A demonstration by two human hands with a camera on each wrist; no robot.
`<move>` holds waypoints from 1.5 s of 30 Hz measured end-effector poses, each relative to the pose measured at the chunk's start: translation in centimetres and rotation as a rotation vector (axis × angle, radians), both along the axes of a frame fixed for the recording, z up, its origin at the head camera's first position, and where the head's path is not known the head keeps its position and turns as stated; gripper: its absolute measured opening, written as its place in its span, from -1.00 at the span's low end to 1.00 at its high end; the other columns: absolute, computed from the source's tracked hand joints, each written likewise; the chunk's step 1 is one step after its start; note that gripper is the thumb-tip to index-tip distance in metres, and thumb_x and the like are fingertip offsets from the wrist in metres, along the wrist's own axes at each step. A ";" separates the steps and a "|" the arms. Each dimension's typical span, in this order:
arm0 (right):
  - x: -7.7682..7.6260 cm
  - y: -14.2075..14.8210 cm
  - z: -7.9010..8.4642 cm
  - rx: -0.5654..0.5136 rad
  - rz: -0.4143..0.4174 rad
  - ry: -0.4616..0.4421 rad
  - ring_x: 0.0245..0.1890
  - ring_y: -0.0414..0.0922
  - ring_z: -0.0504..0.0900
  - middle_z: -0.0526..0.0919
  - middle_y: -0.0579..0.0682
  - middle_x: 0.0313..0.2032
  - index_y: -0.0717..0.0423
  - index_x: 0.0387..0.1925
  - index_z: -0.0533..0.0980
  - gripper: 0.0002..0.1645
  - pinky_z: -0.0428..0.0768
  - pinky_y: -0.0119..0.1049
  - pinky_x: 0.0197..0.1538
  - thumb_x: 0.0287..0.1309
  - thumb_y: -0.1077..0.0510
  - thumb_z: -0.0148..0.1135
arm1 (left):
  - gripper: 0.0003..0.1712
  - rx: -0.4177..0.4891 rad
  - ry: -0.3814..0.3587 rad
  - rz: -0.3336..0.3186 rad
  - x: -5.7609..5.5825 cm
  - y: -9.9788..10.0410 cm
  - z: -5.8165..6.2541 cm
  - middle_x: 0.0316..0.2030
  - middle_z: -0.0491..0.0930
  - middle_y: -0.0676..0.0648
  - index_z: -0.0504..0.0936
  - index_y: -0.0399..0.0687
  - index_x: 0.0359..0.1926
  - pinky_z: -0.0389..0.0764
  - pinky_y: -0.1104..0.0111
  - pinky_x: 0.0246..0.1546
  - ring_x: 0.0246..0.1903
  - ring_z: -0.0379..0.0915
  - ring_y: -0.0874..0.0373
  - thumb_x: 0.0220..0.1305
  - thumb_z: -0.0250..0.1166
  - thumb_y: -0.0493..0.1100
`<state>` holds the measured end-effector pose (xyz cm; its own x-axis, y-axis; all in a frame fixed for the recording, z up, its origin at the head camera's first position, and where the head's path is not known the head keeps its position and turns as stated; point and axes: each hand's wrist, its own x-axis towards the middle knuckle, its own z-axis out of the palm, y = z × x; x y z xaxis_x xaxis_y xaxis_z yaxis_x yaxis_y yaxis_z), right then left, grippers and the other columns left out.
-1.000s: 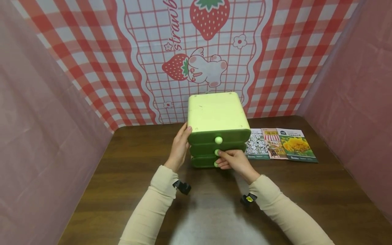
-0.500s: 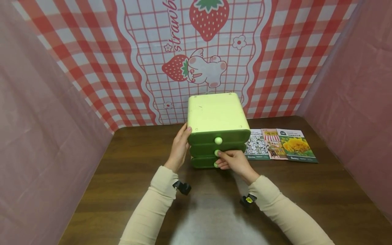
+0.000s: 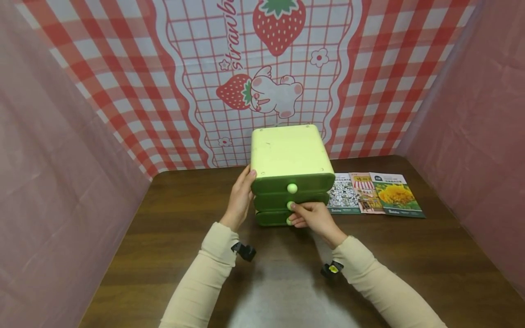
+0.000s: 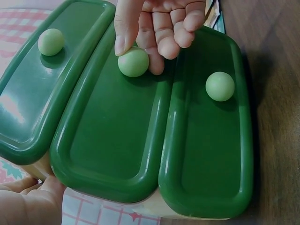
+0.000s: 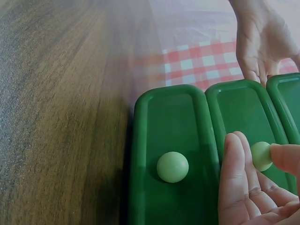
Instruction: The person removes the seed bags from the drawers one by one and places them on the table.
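Observation:
A small drawer cabinet (image 3: 291,150) with a pale yellow-green top and three dark green drawer fronts stands on the table. Each front bears a round light green knob. My right hand (image 3: 316,217) pinches the middle drawer's knob (image 4: 133,62) between thumb and index finger, its other fingers reaching over toward the bottom knob (image 4: 220,86). Against the cabinet's left side rests my left hand (image 3: 239,198), its thumb near the upper front corner and its fingers partly hidden behind the side. The top drawer's knob (image 3: 292,188) is untouched.
Several booklets with flower and shop pictures (image 3: 397,195) lie fanned on the wooden table (image 3: 176,246), right of the cabinet. A red-and-white checked strawberry cloth (image 3: 279,91) hangs close behind, and pink cloth (image 3: 463,136) hangs at both sides.

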<state>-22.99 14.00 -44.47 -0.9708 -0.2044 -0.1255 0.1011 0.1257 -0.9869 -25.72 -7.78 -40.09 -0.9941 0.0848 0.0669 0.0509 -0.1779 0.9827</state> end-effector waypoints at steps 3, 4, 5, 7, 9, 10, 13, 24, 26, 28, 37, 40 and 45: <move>0.0 0.1 0.0 0.005 -0.005 -0.009 -0.46 -0.17 0.76 0.77 0.11 -0.41 0.50 -0.09 0.60 -0.43 0.73 -0.04 -0.14 0.33 -0.04 0.20 | -0.23 -0.011 -0.004 0.000 0.0 0.0 0.1 0.52 0.04 -0.06 0.07 0.05 0.53 0.13 0.04 0.49 0.48 0.05 -0.02 0.44 0.03 0.19; 0.0 0.1 -0.1 0.010 -0.001 -0.007 -0.45 -0.15 0.76 0.77 0.12 -0.40 0.50 -0.09 0.60 -0.43 0.72 -0.02 -0.13 0.33 -0.04 0.20 | -0.22 -0.012 -0.002 -0.001 0.0 -0.1 0.1 0.52 0.04 -0.06 0.06 0.04 0.53 0.12 0.04 0.49 0.48 0.04 -0.02 0.44 0.03 0.19; 0.0 0.1 0.0 0.012 -0.001 -0.009 -0.43 -0.13 0.77 0.77 0.14 -0.39 0.48 -0.09 0.61 -0.43 0.72 0.00 -0.12 0.33 -0.05 0.20 | -0.22 -0.014 -0.006 0.002 0.0 -0.1 0.2 0.52 0.04 -0.05 0.07 0.05 0.53 0.13 0.06 0.49 0.48 0.04 0.00 0.44 0.03 0.20; 0.1 0.1 0.0 0.015 -0.001 -0.010 -0.40 -0.08 0.78 0.77 0.18 -0.36 0.46 -0.10 0.61 -0.44 0.71 0.03 -0.10 0.33 -0.05 0.21 | -0.23 -0.010 -0.006 0.005 0.0 -0.1 0.2 0.52 0.04 -0.06 0.07 0.03 0.53 0.14 0.07 0.49 0.48 0.05 -0.01 0.44 0.04 0.19; 0.2 0.1 0.1 0.018 0.003 -0.004 -0.36 -0.02 0.78 0.76 0.22 -0.34 0.46 -0.10 0.62 -0.43 0.70 0.04 -0.09 0.33 -0.06 0.21 | -0.23 -0.010 -0.006 0.008 0.0 -0.1 0.3 0.52 0.04 -0.06 0.08 0.03 0.53 0.16 0.08 0.48 0.47 0.06 -0.01 0.45 0.04 0.19; 0.3 0.1 0.2 0.023 0.007 0.000 -0.33 0.01 0.78 0.76 0.24 -0.33 0.46 -0.10 0.62 -0.43 0.70 0.05 -0.09 0.33 -0.07 0.20 | -0.23 -0.013 -0.010 0.009 0.0 -0.1 0.3 0.52 0.04 -0.06 0.08 0.03 0.53 0.17 0.08 0.48 0.47 0.06 -0.02 0.45 0.04 0.19; 0.5 0.2 0.3 0.030 0.010 0.010 -0.28 0.08 0.77 0.76 0.25 -0.31 0.47 -0.10 0.61 -0.41 0.71 0.02 -0.10 0.32 -0.08 0.21 | -0.24 -0.022 -0.019 0.011 -0.1 -0.1 0.3 0.52 0.04 -0.05 0.09 0.07 0.53 0.18 0.06 0.47 0.47 0.06 -0.02 0.44 0.04 0.21; 1.6 0.3 0.9 0.054 0.008 0.002 -0.36 -0.07 0.77 0.76 0.25 -0.30 0.46 -0.09 0.62 -0.41 0.75 -0.10 -0.17 0.30 -0.09 0.23 | -0.23 -0.019 -0.022 0.001 -0.1 -0.2 0.3 0.52 0.05 -0.02 0.10 0.11 0.52 0.18 0.08 0.47 0.47 0.08 0.00 0.42 0.05 0.25; 1.9 0.4 0.9 0.061 0.012 0.004 -0.37 -0.07 0.77 0.76 0.23 -0.31 0.46 -0.09 0.61 -0.41 0.75 -0.10 -0.17 0.30 -0.08 0.23 | -0.23 -0.024 -0.018 -0.001 -0.1 -0.2 0.3 0.52 0.04 -0.02 0.10 0.11 0.52 0.20 0.08 0.46 0.46 0.09 0.00 0.43 0.04 0.24; 2.1 0.5 0.9 0.061 0.012 0.000 -0.34 -0.01 0.77 0.77 0.21 -0.33 0.45 -0.09 0.62 -0.41 0.75 -0.08 -0.16 0.30 -0.08 0.23 | -0.23 -0.026 -0.014 -0.001 -0.1 -0.2 0.2 0.52 0.05 -0.02 0.10 0.12 0.52 0.23 0.08 0.45 0.45 0.11 0.00 0.43 0.04 0.25; 3.6 0.4 0.9 0.041 0.000 -0.023 -0.28 0.11 0.77 0.77 0.19 -0.33 0.45 -0.09 0.61 -0.42 0.73 0.01 -0.12 0.29 -0.07 0.24 | -0.24 -0.029 0.000 -0.011 -0.1 -0.2 -0.1 0.51 0.10 -0.02 0.09 0.13 0.53 0.31 0.08 0.41 0.40 0.24 -0.03 0.44 0.02 0.25; 4.2 0.4 0.8 0.033 -0.005 -0.028 -0.28 0.09 0.77 0.77 0.23 -0.31 0.43 -0.09 0.62 -0.43 0.73 0.01 -0.12 0.28 -0.08 0.25 | -0.25 -0.022 0.005 -0.014 -0.2 -0.3 -0.1 0.50 0.11 -0.03 0.09 0.11 0.52 0.33 0.06 0.39 0.39 0.25 -0.03 0.45 0.02 0.23; 5.1 0.5 0.7 0.017 0.000 -0.029 -0.31 0.01 0.78 0.75 0.28 -0.26 0.45 -0.06 0.60 -0.42 0.72 0.02 -0.11 0.29 -0.07 0.24 | -0.27 -0.010 0.020 -0.028 -0.1 -0.3 -0.1 0.50 0.10 -0.06 0.08 0.06 0.53 0.33 0.05 0.39 0.38 0.26 -0.05 0.47 0.01 0.18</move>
<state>-17.86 14.48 -43.77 -0.9667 -0.2021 -0.1567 0.1294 0.1420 -0.9814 -25.84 -8.05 -40.17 -0.9898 0.1136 0.0862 0.0662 -0.1694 0.9833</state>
